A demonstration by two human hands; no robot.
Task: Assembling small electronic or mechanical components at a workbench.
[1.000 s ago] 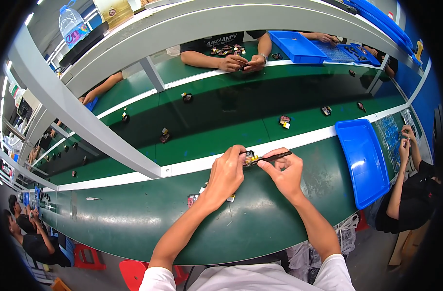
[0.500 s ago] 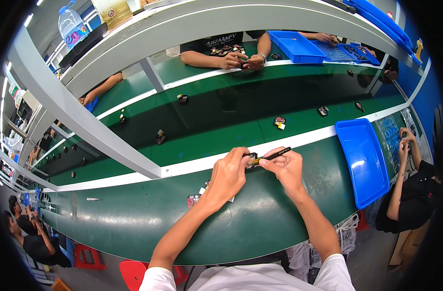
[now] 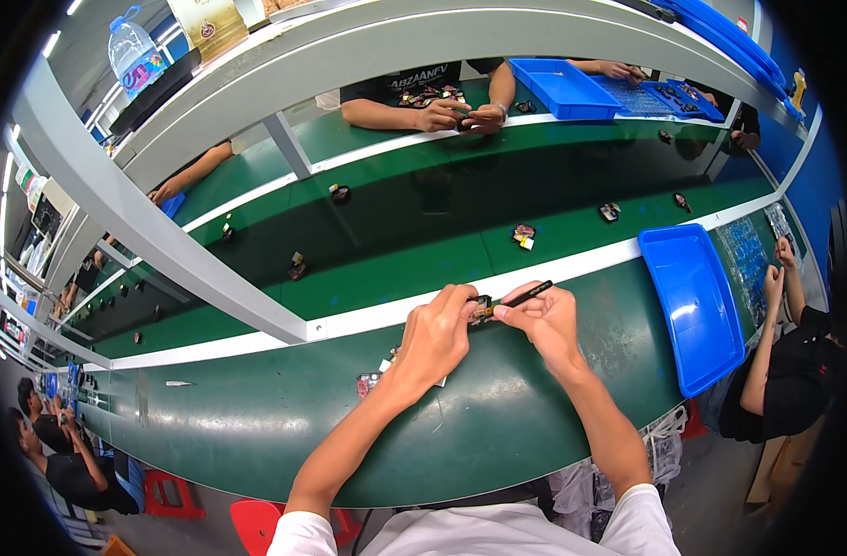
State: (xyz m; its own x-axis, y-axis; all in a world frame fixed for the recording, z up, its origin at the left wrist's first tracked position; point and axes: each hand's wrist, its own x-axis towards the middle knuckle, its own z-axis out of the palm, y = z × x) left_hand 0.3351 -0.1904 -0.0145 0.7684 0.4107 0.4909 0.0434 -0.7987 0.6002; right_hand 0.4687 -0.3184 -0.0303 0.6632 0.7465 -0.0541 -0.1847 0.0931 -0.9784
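Note:
My left hand (image 3: 439,335) is closed around a small black electronic part (image 3: 482,309) with a yellowish strip, just above the near edge of the belt frame. Black tweezers (image 3: 531,294) are pinched in my right hand (image 3: 549,326), the handle pointing up to the right. Their tips reach toward the part, but the contact is hidden by my fingers. Beneath my left wrist, partly covered, lie a small reddish, clear piece (image 3: 367,383) and some small white pieces (image 3: 441,381) on the green worktop (image 3: 257,417).
Beyond the white rail runs a green conveyor belt (image 3: 423,250) carrying several small parts (image 3: 524,235). A blue tray (image 3: 690,310) stands at the right. A slanting grey post (image 3: 178,222) rises at the left. Co-workers' hands (image 3: 461,116) are busy across the belt; another person (image 3: 790,343) works at the right.
Parts on the belt have shifted slightly left. My hands keep nearly the same place, with the tweezers drawn slightly left. The hands of the person at the right have moved a little.

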